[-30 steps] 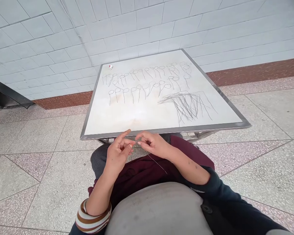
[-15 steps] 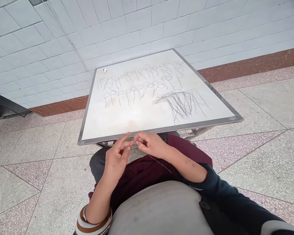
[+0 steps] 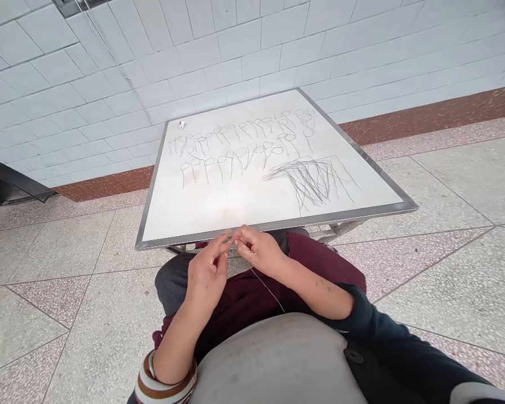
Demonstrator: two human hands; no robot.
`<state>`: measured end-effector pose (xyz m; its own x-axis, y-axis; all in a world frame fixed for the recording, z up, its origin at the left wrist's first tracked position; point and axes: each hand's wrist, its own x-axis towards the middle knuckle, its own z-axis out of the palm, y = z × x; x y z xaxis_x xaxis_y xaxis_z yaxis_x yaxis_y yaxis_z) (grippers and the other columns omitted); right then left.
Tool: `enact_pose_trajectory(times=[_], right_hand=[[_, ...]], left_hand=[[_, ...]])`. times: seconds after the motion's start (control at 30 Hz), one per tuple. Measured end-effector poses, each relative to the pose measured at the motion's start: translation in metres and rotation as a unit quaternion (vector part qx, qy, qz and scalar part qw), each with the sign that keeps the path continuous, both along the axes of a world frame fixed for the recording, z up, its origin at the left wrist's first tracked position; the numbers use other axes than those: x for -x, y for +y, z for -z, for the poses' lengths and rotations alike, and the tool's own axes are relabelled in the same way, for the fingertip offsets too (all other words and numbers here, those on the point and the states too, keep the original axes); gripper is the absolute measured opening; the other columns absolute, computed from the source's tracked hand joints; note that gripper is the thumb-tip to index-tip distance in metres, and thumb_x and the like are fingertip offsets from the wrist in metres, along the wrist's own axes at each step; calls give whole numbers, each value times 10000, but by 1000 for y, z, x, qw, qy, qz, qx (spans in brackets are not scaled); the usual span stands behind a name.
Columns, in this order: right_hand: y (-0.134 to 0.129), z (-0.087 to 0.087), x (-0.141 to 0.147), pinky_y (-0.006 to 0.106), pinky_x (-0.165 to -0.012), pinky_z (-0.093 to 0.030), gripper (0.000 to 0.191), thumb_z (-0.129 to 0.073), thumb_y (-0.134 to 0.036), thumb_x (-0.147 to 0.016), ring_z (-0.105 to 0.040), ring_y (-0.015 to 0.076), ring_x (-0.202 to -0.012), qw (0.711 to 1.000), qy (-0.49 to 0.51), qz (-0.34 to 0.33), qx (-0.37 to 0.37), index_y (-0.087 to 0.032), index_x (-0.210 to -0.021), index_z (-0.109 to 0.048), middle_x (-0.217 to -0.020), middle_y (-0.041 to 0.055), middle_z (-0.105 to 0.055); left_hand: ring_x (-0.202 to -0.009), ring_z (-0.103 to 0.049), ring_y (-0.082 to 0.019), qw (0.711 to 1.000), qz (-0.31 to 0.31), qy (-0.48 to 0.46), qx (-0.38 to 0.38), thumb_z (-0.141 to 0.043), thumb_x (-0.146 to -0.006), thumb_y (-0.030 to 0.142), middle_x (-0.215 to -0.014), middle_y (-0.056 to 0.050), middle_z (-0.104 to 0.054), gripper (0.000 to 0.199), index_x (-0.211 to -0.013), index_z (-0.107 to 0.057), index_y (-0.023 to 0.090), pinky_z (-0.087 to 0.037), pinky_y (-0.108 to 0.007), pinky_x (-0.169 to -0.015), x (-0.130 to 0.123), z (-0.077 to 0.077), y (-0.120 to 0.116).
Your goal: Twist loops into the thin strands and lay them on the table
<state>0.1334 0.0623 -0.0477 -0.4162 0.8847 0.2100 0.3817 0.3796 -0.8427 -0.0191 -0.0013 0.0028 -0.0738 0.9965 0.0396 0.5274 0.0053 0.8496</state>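
White worktop (image 3: 193, 216) is standing ahead; over the lap (image 3: 235, 300), the right hand (image 3: 258, 251) is pinching a thin wire (image 3: 268, 288), tail now drooping lower, apparently mid-shaping; the left hand (image 3: 206, 276) is curling alongside, hold unclear.

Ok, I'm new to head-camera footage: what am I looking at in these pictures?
There's no machine here, just a person working bare-handed. Every picture comes from one camera worn on the head, looking forward and down. The right hand pinches a thin strand, which trails below it; the left hand is close by, its grip unclear. On the white table lie rows of looped strands, a loose heap of unlooped strands and, near the far left corner, a small red-and-white object.
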Motion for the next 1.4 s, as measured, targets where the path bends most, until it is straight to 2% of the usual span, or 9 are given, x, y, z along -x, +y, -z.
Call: enact_pose_trajectory(times=[0.1, 0.2, 0.37, 0.5, 0.6, 0.7, 0.8, 1.13, 1.4], right_hand=[[1, 0, -3, 205, -546, -301, 108, -475, -211, -866, -373, 89, -507, 998, 35, -41, 22, -212, -926, -565, -578, -78, -455], [1, 1, -3, 200, -535, -313, 97, -496, -216, -855, -386, 84, -510, 997, 62, -39, 41, -207, -910, -576, -590, -73, -468], [-2, -1, -1, 201, -511, -321, 94, -523, -196, -810, -386, 80, -485, 995, 82, 4, 56, -207, -884, -580, -579, -72, -466], [-5, -5, -1, 207, -527, -348, 92, -511, -192, -810, -401, 86, -482, 997, 77, 8, 22, -212, -881, -567, -552, -76, -451], [-7, -6, -2, 210, -541, -364, 97, -502, -193, -825, -423, 87, -484, 998, 64, 3, -16, -211, -897, -566, -562, -72, -473], [-7, -3, -2, 208, -541, -369, 116, -496, -189, -842, -442, 91, -493, 997, 54, -12, -49, -209, -926, -573, -589, -59, -515], [-6, 1, -3, 208, -546, -372, 124, -489, -194, -866, -465, 94, -510, 995, 50, -34, -79, -210, -945, -583, -651, -37, -577], [0, -1, -9, 243, -646, -399, 193, -435, -259, -965, -581, 135, -684, 985, 31, -82, -149, -215, -932, -620, -843, 33, -685], [-2, 3, -5, 242, -613, -393, 146, -454, -262, -953, -522, 121, -604, 992, 30, -79, -92, -219, -985, -590, -826, 19, -659]], left_hand=[[-713, -619, -143, 992, 26, -111, 60, -593, -845, 247, -1064, -66, -734, 503, -1343, -524, 237, -487, -278, -674, 11, -4, 4], [-669, -581, -119, 968, 52, -217, 113, -642, -828, 283, -1067, -93, -729, 566, -1367, -490, 204, -465, -250, -629, 24, -9, 7], [-661, -564, -108, 953, 37, -270, 130, -613, -865, 324, -1028, -107, -728, 493, -1327, -524, 176, -437, -237, -612, 28, -10, 10], [-738, -605, -132, 942, 28, -302, 141, -665, -832, 309, -909, -78, -728, 458, -1261, -583, 172, -460, -255, -684, 20, -6, 11], [-789, -638, -154, 910, 41, -377, 166, -719, -786, 264, -813, -38, -695, 432, -1201, -626, 188, -492, -283, -734, 17, -4, 12], [-660, -605, -104, 879, 59, -435, 189, -729, -776, 225, -782, -16, -667, 418, -1185, -644, 207, -489, -242, -645, 16, -2, 11], [-558, -542, -60, 867, 61, -450, 203, -725, -775, 203, -774, -10, -663, 438, -1204, -640, 219, -437, -193, -547, 17, 1, 9], [-562, -524, -96, 895, 70, -391, 201, -717, -732, 155, -684, 5, -633, 580, -1292, -579, 215, -405, -221, -540, 22, -7, 2], [-658, -587, -122, 926, 59, -323, 186, -700, -788, 246, -763, -8, -650, 572, -1331, -525, 203, -469, -268, -658, 27, -11, -2]])
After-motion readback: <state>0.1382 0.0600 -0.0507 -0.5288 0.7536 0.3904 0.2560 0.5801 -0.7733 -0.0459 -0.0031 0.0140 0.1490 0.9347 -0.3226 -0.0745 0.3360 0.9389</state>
